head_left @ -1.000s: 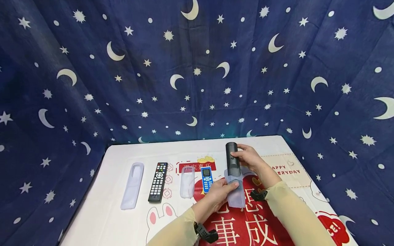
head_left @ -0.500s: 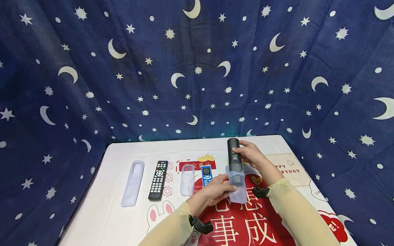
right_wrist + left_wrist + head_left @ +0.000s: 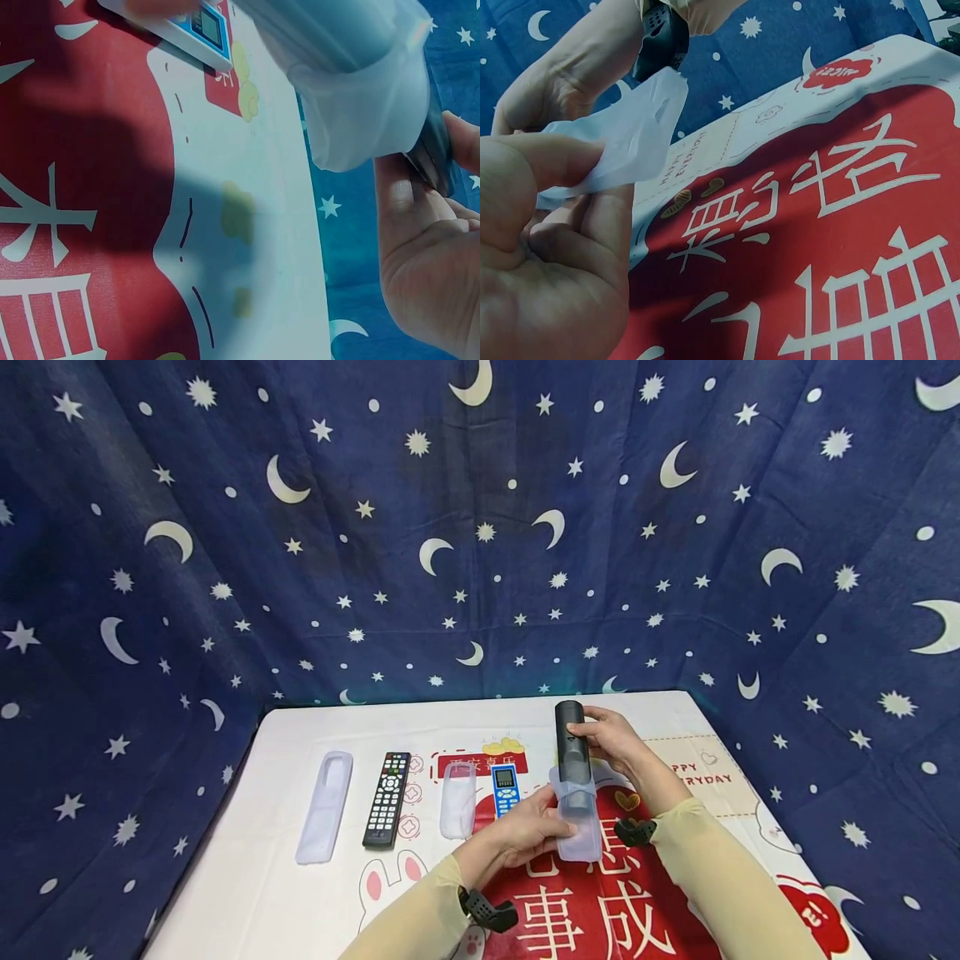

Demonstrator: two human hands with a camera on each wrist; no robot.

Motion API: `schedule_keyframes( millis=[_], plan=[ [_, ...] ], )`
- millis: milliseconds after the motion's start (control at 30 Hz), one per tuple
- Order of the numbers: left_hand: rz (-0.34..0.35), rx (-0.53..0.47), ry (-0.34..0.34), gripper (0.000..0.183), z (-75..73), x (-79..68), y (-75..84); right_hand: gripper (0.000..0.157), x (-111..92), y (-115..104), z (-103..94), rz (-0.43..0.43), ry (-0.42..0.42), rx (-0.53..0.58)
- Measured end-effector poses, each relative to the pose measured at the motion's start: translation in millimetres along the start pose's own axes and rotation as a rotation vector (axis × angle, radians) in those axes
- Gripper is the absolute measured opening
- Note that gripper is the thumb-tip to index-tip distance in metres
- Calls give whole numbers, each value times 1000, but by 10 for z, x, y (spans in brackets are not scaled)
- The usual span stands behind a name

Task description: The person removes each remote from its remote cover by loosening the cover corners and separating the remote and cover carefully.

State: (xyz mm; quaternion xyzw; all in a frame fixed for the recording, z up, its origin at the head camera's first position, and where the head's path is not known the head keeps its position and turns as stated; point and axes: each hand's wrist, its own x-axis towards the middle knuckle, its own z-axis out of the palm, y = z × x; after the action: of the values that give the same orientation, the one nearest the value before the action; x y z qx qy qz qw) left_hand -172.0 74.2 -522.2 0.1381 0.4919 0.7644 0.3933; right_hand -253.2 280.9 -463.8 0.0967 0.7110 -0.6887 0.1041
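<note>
A black remote control (image 3: 572, 739), its back side upward, has its lower end inside a translucent silicone remote cover (image 3: 580, 843). My right hand (image 3: 617, 745) grips the upper part of the remote, thumb on its back. The left hand (image 3: 521, 832) pinches the cover's side between thumb and fingers. In the left wrist view, the cover (image 3: 641, 139) sticks out past my left thumb. The right wrist view has the cover's mouth (image 3: 360, 112) wrapped around the remote, and the right hand (image 3: 431, 259) holding the remote's dark end.
A blue small-screen remote (image 3: 506, 789) lies left of the hands, its lower end hidden by the left hand. Further left lie a short translucent cover (image 3: 457, 802), a black many-buttoned remote (image 3: 387, 800) and a long translucent cover (image 3: 324, 810). The table (image 3: 225, 877) ends at a starry curtain (image 3: 480, 568).
Both hands, with the remote and cover, have shifted slightly to the right. My left thumb sits lower on the cover, and the left hand now hides the blue remote's lower end.
</note>
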Motion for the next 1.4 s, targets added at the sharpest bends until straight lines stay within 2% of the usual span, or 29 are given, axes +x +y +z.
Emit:
schedule_keyframes(
  millis=[167, 300, 400, 533, 733, 867, 1033, 1167, 1400],
  plan=[
    [-15, -13, -70, 82, -5, -22, -8, 70, -6, 22, -9, -4, -2, 2],
    [-30, -10, -82, 82, 3, -23, -9, 69, 8, 34, -23, 0, 0, -5],
    [-27, 7, -66, 81, 13, -16, 1, 68, 17, 31, -32, 0, 6, -10],
    [-24, 42, 12, 72, 41, 2, 5, 70, 19, 20, -40, -16, 4, 2],
    [-18, 96, 186, 37, 52, 27, -10, 70, 0, 10, -31, -24, -12, 29],
    [-7, 90, 232, 35, 38, 37, -20, 72, -25, 16, -46, -11, -59, 48],
    [12, 73, 228, 44, 18, 48, -36, 73, -27, 25, -71, -29, -114, 70],
    [21, 95, 211, 51, 23, 46, -35, 70, -30, 38, -59, -47, -103, 68],
    [29, 93, 118, 67, -6, 26, -43, 68, -15, 82, -36, -50, -78, 107]
  ],
)
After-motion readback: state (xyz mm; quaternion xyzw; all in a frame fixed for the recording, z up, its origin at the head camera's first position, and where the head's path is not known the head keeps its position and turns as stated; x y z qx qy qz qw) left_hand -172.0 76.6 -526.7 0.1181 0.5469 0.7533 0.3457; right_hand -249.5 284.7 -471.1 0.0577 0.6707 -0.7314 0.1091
